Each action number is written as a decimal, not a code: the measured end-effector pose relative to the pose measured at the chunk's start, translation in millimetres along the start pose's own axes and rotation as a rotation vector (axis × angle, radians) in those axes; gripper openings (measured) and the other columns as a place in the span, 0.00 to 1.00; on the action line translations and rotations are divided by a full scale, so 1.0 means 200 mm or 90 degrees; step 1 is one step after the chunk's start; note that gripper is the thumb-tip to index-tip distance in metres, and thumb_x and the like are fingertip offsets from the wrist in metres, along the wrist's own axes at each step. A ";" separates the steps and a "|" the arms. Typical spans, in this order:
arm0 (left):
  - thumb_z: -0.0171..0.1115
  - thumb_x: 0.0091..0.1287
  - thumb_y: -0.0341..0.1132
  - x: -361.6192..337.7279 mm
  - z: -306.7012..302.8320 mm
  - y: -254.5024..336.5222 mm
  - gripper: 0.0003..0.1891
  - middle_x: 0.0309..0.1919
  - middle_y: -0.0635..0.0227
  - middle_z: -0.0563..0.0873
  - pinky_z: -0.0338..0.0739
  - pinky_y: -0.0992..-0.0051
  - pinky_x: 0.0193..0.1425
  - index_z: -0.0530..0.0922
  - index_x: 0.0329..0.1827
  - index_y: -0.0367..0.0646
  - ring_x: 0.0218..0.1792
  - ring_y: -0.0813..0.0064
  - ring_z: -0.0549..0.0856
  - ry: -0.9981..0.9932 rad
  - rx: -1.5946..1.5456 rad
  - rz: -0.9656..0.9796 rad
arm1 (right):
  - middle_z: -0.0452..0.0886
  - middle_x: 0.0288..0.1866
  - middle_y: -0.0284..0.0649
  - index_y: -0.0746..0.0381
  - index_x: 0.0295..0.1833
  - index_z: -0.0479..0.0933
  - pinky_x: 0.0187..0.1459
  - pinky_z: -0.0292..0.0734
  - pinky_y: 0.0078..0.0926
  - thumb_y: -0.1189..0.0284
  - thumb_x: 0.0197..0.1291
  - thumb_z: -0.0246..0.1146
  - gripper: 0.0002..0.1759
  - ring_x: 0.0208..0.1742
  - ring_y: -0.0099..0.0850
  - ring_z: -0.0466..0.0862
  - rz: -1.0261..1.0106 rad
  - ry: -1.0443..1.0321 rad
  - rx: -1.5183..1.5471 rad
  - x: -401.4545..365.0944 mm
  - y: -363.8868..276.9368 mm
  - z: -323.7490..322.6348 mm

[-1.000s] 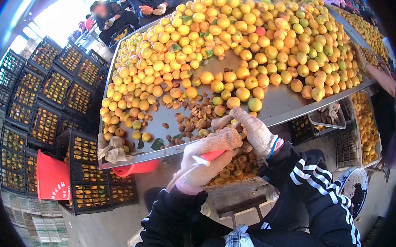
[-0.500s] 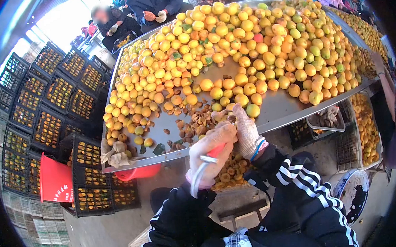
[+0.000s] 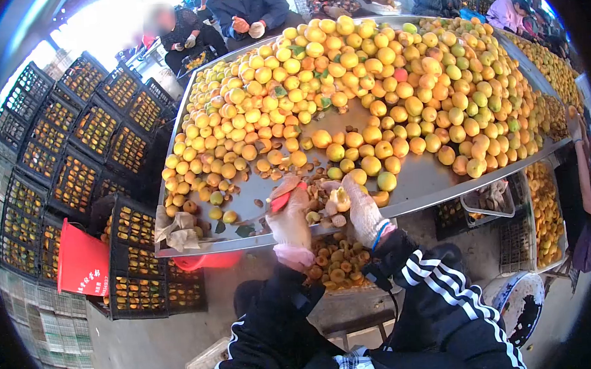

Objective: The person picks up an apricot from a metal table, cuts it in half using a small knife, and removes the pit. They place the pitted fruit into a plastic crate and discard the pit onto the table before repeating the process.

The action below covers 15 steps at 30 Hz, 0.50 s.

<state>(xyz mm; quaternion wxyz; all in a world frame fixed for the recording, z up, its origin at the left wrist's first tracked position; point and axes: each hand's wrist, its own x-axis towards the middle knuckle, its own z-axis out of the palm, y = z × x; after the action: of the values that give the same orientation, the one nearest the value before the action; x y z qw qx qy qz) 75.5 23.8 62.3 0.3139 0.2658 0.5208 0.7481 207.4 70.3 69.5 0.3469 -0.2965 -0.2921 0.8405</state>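
Observation:
My left hand (image 3: 290,215), in a pale glove with a pink cuff, is closed around a red-handled tool (image 3: 284,197) over the metal table's front edge. The tool's working end is hard to make out. In a white knitted glove, my right hand (image 3: 365,214) pinches a cut apricot (image 3: 340,200) with its pale inside showing. Loose apricot stones (image 3: 316,195) lie on the table just beyond both hands. Below the edge, between my forearms, sits a container of apricot halves (image 3: 340,262).
Whole apricots (image 3: 343,68) cover much of the metal table (image 3: 415,178). Stacked black crates (image 3: 139,259) of fruit and a red bucket (image 3: 82,262) stand left. At right are a crate of halves (image 3: 544,218) and a white bucket (image 3: 522,306). Other people (image 3: 250,13) sit across the table.
My hands have moved apart, the left one leftward with the red-handled tool. The cut apricot now shows in my right fingers. The view has shifted slightly.

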 end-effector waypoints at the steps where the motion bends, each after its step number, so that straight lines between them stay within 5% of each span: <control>1: 0.67 0.65 0.28 0.01 0.00 0.01 0.10 0.43 0.70 0.86 0.77 0.77 0.50 0.84 0.48 0.37 0.43 0.79 0.82 0.015 0.107 0.043 | 0.77 0.27 0.32 0.61 0.55 0.77 0.29 0.74 0.22 0.37 0.72 0.41 0.38 0.24 0.24 0.77 -0.003 0.008 0.000 0.01 0.01 -0.03; 4: 0.69 0.65 0.29 0.02 -0.07 -0.01 0.12 0.47 0.68 0.86 0.77 0.75 0.55 0.83 0.51 0.36 0.48 0.77 0.83 -0.022 0.062 0.061 | 0.80 0.28 0.36 0.62 0.49 0.80 0.28 0.74 0.22 0.39 0.74 0.39 0.38 0.25 0.24 0.78 -0.040 -0.041 -0.356 -0.04 0.03 -0.10; 6: 0.69 0.65 0.29 0.01 -0.08 0.01 0.12 0.47 0.68 0.86 0.77 0.75 0.55 0.83 0.51 0.36 0.49 0.77 0.83 -0.050 0.046 0.083 | 0.85 0.44 0.47 0.64 0.54 0.78 0.52 0.78 0.35 0.47 0.73 0.50 0.29 0.48 0.39 0.85 -0.186 -0.142 -0.574 -0.11 0.14 -0.15; 7: 0.69 0.64 0.29 0.00 -0.08 0.05 0.11 0.43 0.70 0.85 0.76 0.77 0.50 0.84 0.48 0.37 0.43 0.78 0.81 -0.053 0.031 0.054 | 0.85 0.47 0.50 0.61 0.55 0.79 0.54 0.78 0.38 0.48 0.71 0.53 0.27 0.51 0.43 0.85 -0.251 -0.153 -0.748 -0.15 0.14 -0.13; 8: 0.69 0.63 0.30 -0.02 -0.08 0.08 0.09 0.38 0.72 0.84 0.75 0.79 0.45 0.84 0.44 0.39 0.37 0.79 0.80 -0.056 0.016 0.026 | 0.85 0.47 0.50 0.61 0.55 0.79 0.54 0.78 0.38 0.48 0.71 0.53 0.27 0.51 0.43 0.85 -0.249 -0.147 -0.750 -0.19 0.11 -0.13; 10: 0.68 0.62 0.28 -0.05 -0.07 0.13 0.09 0.38 0.70 0.84 0.75 0.78 0.45 0.84 0.44 0.38 0.38 0.78 0.81 -0.084 0.013 0.017 | 0.83 0.52 0.51 0.56 0.55 0.80 0.55 0.77 0.42 0.48 0.67 0.57 0.25 0.55 0.47 0.83 -0.038 -0.218 -1.017 -0.29 -0.08 -0.03; 11: 0.67 0.61 0.26 -0.05 -0.08 0.14 0.09 0.39 0.68 0.85 0.76 0.77 0.45 0.84 0.44 0.37 0.38 0.76 0.81 -0.107 0.013 0.014 | 0.84 0.51 0.47 0.55 0.53 0.81 0.54 0.78 0.42 0.47 0.65 0.59 0.25 0.53 0.46 0.84 -0.049 -0.150 -1.012 -0.25 -0.12 -0.06; 12: 0.65 0.60 0.25 -0.04 -0.09 0.15 0.09 0.40 0.68 0.85 0.76 0.77 0.45 0.84 0.44 0.37 0.40 0.76 0.81 -0.153 0.012 0.019 | 0.86 0.47 0.44 0.57 0.57 0.81 0.55 0.80 0.34 0.56 0.67 0.63 0.20 0.51 0.38 0.86 -0.185 -0.081 -0.929 -0.24 -0.14 -0.15; 15: 0.66 0.61 0.26 -0.05 -0.11 0.13 0.09 0.41 0.67 0.86 0.75 0.77 0.46 0.84 0.44 0.36 0.41 0.77 0.82 -0.141 0.019 0.006 | 0.87 0.48 0.44 0.58 0.58 0.80 0.54 0.80 0.33 0.55 0.66 0.61 0.22 0.51 0.38 0.86 -0.214 0.110 -0.997 -0.08 -0.42 -0.30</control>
<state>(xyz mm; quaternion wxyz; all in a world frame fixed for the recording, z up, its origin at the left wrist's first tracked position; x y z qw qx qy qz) 62.3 -4.3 80.0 0.3616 0.3541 0.4929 0.7077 292.6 125.1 94.3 0.1817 -0.4699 -0.8091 0.3025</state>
